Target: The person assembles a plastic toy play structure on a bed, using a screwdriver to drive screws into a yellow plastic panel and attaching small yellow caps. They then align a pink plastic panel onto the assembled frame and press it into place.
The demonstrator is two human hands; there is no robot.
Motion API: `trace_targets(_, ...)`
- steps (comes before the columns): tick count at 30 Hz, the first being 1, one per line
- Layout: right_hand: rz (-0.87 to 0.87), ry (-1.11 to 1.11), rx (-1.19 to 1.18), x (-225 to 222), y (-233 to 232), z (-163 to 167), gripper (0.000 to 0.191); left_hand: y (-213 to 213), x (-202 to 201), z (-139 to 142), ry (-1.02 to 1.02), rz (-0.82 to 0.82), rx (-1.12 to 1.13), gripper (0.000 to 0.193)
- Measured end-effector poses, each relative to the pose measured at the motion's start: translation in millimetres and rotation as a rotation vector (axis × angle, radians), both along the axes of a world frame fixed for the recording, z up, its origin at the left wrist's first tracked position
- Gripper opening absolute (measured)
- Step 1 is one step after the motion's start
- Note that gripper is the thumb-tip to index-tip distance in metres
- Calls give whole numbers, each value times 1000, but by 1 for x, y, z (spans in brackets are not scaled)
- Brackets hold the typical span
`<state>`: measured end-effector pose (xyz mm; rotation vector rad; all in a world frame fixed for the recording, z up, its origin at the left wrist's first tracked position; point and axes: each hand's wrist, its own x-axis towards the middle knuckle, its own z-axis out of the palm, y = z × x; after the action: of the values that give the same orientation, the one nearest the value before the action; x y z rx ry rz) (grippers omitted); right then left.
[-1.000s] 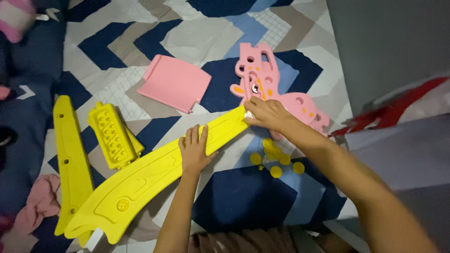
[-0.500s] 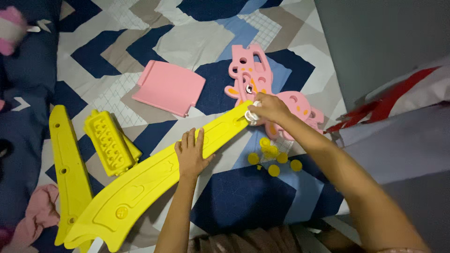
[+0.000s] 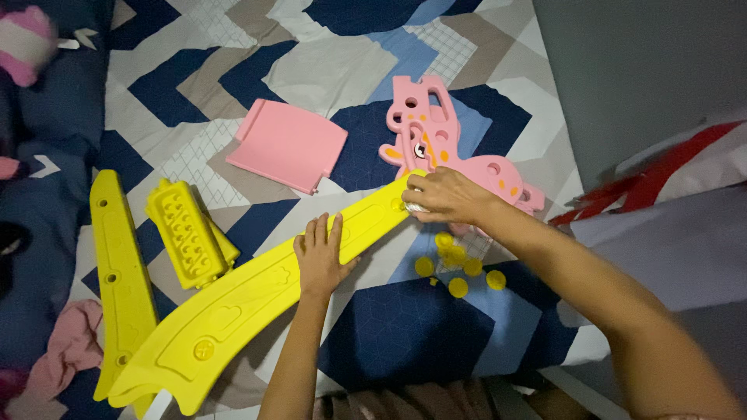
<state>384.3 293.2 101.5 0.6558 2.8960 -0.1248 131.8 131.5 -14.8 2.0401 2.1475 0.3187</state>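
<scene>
A long curved yellow plastic panel [image 3: 233, 303] lies diagonally across a patterned bedsheet. My left hand [image 3: 320, 260] rests flat on its middle, fingers spread, pressing it down. My right hand [image 3: 441, 196] is at the panel's upper end, fingers closed around something small there; what it is stays hidden under the fingers. A pink animal-shaped plastic panel [image 3: 436, 144] lies just beyond my right hand. Several small yellow round caps [image 3: 459, 268] sit on the sheet below my right wrist.
A flat pink panel [image 3: 288, 144] lies at upper centre. A yellow studded block [image 3: 185, 233] and a narrow yellow bar [image 3: 120, 272] lie at the left. Pink cloth [image 3: 66, 354] is at lower left. A grey wall [image 3: 646, 70] and red-striped fabric [image 3: 669, 175] are on the right.
My right hand has stayed at the panel's upper end with small finger shifts. The view has drifted slightly. My left hand keeps pressing the panel.
</scene>
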Motion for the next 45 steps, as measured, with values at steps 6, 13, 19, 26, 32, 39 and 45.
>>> trace_targets(6, 161, 136, 53, 1, 3, -1, 36, -1, -2, 0, -15, -5, 50, 107)
trace_targets(13, 5, 49, -49, -6, 14, -15, 32, 2, -1, -2, -21, 0, 35, 108)
trace_targets(19, -444, 213, -212, -5, 16, -28, 42, 1, -2, -4, -2, -10, 62, 107)
trace_targets(26, -940, 209, -253, -3, 17, -36, 48, 0, 1, 2, -32, 0, 56, 105)
trace_targets(32, -608, 254, -246, 10, 11, -21, 43, -2, -3, 1, -24, -6, 83, 106)
trace_targets(39, -384, 175, -147, 7, 5, -15, 39, -2, 0, 0, -41, -8, 69, 106)
trace_targets(45, -38, 139, -48, 4, 13, -13, 29, -4, 2, 0, -33, 3, 28, 107)
